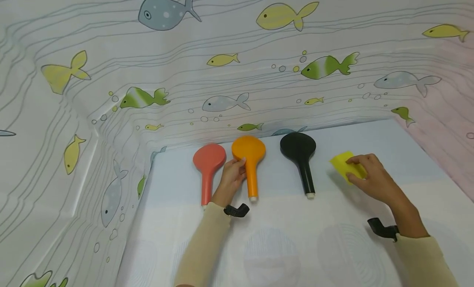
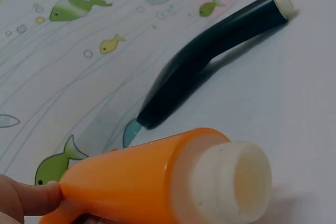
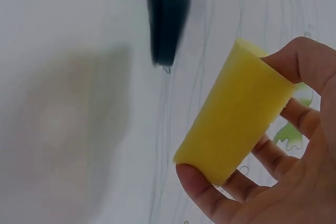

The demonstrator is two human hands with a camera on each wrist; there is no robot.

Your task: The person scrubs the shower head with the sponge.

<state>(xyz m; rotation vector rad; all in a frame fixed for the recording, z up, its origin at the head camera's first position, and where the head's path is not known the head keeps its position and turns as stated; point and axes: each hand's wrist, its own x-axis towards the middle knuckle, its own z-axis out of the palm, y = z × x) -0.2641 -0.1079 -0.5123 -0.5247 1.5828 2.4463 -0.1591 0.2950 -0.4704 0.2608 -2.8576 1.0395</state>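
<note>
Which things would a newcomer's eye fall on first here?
Probably the coral paddle, orange paddle and black paddle, in a left-to-right row across the head view's middle, with the person's left grip on the orange one. Next, the bright yellow piece to their right, held above the white surface in the right grip. Behind everything, the fish-printed backdrop fills the upper part.

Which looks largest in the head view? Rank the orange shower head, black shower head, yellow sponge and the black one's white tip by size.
1. Orange shower head and black shower head: too alike to rank.
2. Yellow sponge: smaller, though the right hand covers part of it.
3. White tip: smallest.
</note>
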